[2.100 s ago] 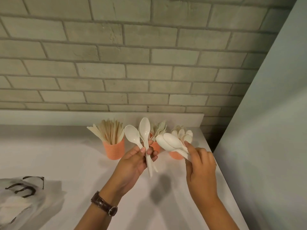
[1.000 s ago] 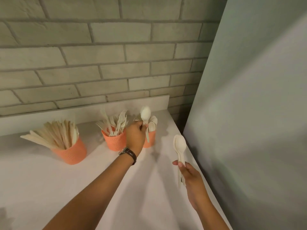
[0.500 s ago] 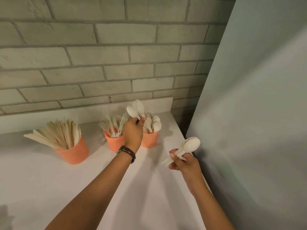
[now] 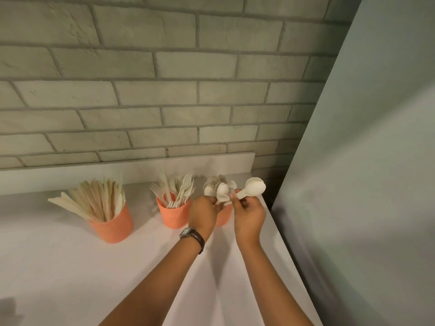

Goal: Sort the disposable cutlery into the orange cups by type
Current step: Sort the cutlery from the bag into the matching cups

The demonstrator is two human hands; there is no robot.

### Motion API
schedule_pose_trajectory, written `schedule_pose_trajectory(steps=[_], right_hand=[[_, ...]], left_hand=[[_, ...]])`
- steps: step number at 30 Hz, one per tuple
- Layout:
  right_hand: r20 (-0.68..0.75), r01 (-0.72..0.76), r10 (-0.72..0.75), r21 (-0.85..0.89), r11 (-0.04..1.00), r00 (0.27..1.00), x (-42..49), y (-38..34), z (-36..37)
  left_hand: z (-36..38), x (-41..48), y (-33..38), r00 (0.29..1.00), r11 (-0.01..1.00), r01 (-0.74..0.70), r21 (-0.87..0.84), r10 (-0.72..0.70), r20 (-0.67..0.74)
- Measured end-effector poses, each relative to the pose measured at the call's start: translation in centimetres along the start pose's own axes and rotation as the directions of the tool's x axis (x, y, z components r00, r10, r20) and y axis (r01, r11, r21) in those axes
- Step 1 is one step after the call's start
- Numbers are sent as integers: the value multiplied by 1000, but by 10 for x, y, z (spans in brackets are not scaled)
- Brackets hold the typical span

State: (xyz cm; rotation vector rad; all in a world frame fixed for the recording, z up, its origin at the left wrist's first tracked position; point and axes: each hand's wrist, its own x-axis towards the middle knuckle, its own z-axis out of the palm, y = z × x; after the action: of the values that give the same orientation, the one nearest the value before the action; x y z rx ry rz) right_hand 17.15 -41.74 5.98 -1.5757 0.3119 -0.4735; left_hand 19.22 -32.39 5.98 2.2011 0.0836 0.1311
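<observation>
Three orange cups stand in a row near the back of the white counter. The left cup (image 4: 110,228) holds several knives, the middle cup (image 4: 173,214) several forks. The right cup (image 4: 223,217) holds several spoons and is mostly hidden behind my hands. My left hand (image 4: 203,214) pinches a white spoon (image 4: 222,192) just above that cup. My right hand (image 4: 249,214) holds white spoons (image 4: 254,188) by the handles, bowls pointing up and right, close against my left hand.
A grey brick wall (image 4: 164,90) backs the counter (image 4: 70,267). A tall pale panel (image 4: 364,184) rises right beside the counter's right edge, close to the spoon cup. A watch (image 4: 191,235) sits on my left wrist.
My right hand has moved up and left with its spoons to meet my left hand over the right cup. My left hand still holds a spoon there.
</observation>
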Motion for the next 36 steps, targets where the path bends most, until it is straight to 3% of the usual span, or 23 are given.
schedule_pose_trajectory(steps=[3,7,11,15,21,25,28,30,32,36], right_hand=[[68,20,-16,-60,998,998,2,14,6],[61,76,-65,-197,977,996,7,21,12],[10,118,-117,-144,983,993,9,12,17],[-3,200,-201,-86,976,980,17,4,21],[14,125,-125,-250,960,992,12,19,28],[105,106,-56,-557,824,993,13,20,19],[264,191,34,-774,603,964,20,8,19],[343,259,106,-848,463,933,25,-1,24],[383,275,200,-867,417,902,29,-12,29],[451,106,392,-753,649,802,37,-27,29]], left_hand=[[-1,-1,-5,999,995,-35,-93,37,14],[-2,-10,-15,993,981,-16,-196,-8,-120],[-6,-13,-20,983,921,35,-388,-103,-155],[-15,-20,-23,983,902,58,-429,-127,-136],[-24,-31,-28,977,848,72,-526,-166,-134],[-31,-35,-28,980,823,66,-564,-159,-118],[-33,-38,-29,983,817,72,-572,-154,-97],[-33,-40,-28,986,818,84,-570,-152,-73],[-34,-41,-28,987,817,93,-568,-151,-55],[-42,-40,-27,988,815,90,-572,-144,-50]])
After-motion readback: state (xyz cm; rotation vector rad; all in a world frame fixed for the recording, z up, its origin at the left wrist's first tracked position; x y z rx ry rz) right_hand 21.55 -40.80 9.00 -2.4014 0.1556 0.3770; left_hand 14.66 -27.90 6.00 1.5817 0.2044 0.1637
